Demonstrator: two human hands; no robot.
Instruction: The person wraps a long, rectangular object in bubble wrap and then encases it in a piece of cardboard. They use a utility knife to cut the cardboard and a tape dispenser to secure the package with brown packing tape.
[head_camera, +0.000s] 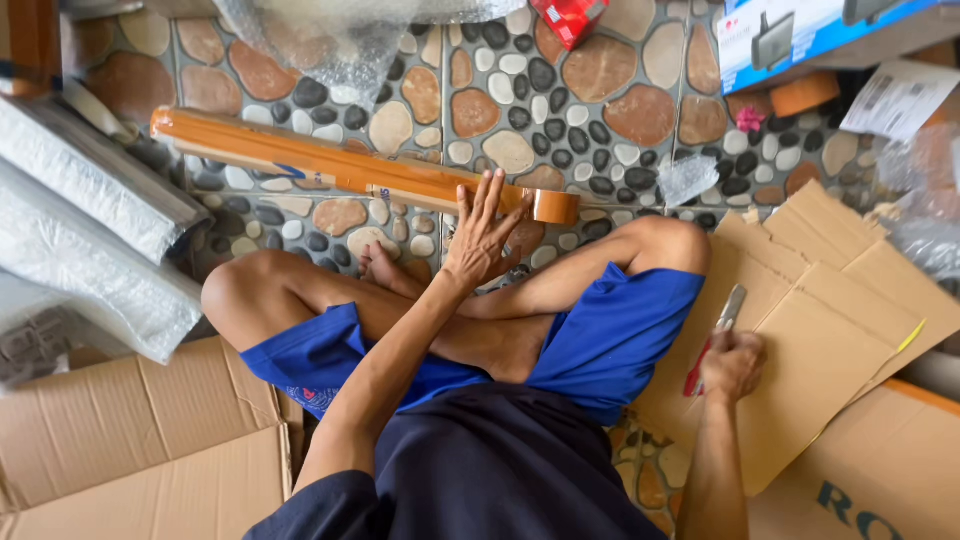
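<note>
I sit cross-legged on a pebble-tiled floor. My left hand (483, 240) reaches forward with its fingers spread, lying flat on the right end of a long narrow package (300, 160) wrapped in brown tape. Its thumb is beside a roll of brown tape (556, 206) at the end of the package. My right hand (732, 365) rests beside my right knee and grips a red-handled utility knife (722, 325). The blade points away over flattened cardboard (820, 330).
Rolls of bubble wrap (90, 230) lie at the left, and more clear wrap (340, 40) at the top. Cardboard boxes sit at lower left (140, 440) and lower right (880, 480). A red box (568, 18), a blue and white box (800, 35) and paper (895, 95) lie at the far side.
</note>
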